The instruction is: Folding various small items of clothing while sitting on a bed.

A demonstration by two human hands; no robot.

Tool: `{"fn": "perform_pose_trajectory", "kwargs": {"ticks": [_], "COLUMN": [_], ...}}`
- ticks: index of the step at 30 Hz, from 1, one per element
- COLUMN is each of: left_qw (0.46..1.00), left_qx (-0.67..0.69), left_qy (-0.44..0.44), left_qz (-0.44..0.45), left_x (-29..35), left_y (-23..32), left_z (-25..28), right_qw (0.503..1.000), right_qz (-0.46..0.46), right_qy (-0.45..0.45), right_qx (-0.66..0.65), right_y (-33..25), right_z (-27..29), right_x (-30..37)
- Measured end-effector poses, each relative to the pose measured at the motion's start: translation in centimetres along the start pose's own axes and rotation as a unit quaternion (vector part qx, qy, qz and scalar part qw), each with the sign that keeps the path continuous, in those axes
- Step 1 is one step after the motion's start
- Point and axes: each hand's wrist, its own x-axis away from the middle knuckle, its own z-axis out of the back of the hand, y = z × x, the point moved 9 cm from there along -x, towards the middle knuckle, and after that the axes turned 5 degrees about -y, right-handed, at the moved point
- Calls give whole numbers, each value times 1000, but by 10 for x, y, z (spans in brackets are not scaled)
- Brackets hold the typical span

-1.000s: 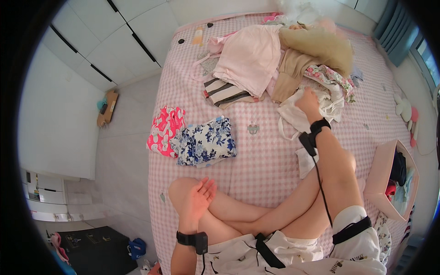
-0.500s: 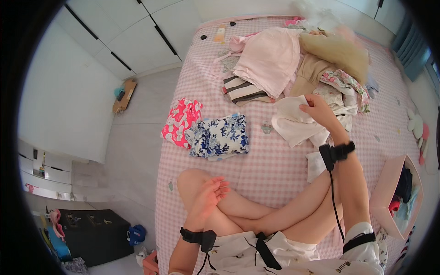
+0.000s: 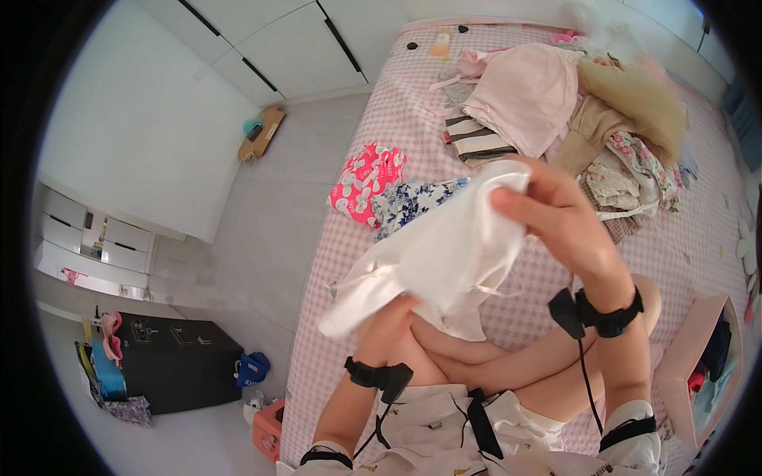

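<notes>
A white garment of thin, shiny cloth hangs in the air over the person's crossed legs, held up between both hands. The right hand pinches its upper end, fingers curled over the cloth with the thumb closed against them. The left hand grips from underneath, mostly hidden by the fabric, so how tightly it closes cannot be told. The garment's long axis slants from the right hand's grip down to a loose lower corner that points out past the left hand, toward the bed's edge. A thin strap dangles just below the right-hand grip. Behind the held cloth, on the pink checked bedspread, lie a folded blue floral garment and, touching it, a folded pink patterned one. Beyond the right hand sits a heap of unfolded clothes
</notes>
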Motion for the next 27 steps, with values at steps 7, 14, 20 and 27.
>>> {"fn": "perform_pose_trajectory", "kwargs": {"ticks": [7,14,20,27], "left_qw": [979,950,902,891], "left_qx": [-178,-259,-387,-388], "left_qy": [9,99,170,209], "left_qz": [-101,-141,-90,111], "left_x": [46,120,107,126], "left_y": [75,141,120,28], "left_z": [49,132,204,175], "right_qw": [983,949,976,965], "right_qz": [-12,193,-52,-134], "right_qy": [150,161,192,129], "right_qx": [-106,190,94,185], "right_y": [2,-64,81,221], "right_z": [46,34,63,30], "right_x": [59,80,-7,48]}}
